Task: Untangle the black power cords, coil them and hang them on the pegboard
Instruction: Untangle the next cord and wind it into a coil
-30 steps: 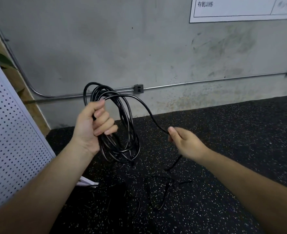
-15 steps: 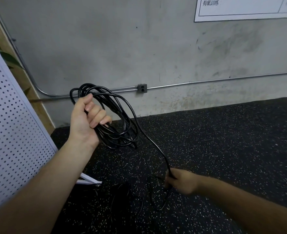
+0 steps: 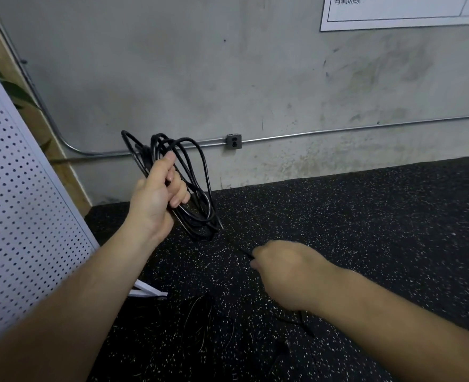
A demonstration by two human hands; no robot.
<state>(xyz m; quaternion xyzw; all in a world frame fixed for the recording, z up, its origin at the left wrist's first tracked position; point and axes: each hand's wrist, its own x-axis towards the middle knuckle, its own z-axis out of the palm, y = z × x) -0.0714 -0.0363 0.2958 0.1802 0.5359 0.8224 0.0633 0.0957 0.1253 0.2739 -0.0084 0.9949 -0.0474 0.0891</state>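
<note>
Since half a second ago, the right hand (image 3: 284, 274) has risen from the speckled black rubber floor (image 3: 365, 230), fingers closed on a taut stretch of black power cord (image 3: 234, 245) leading up to the coil. White perforated metal pegboard (image 3: 21, 202) stands at the left, nothing hung on its visible part. Left hand (image 3: 156, 197) remains clenched around the coiled black power cord (image 3: 197, 188), held above the floor near the grey concrete wall (image 3: 200, 64). Loose black cord tangle (image 3: 205, 315) lies on the floor below. White wall sign (image 3: 404, 11) reads "有氧训练".
</note>
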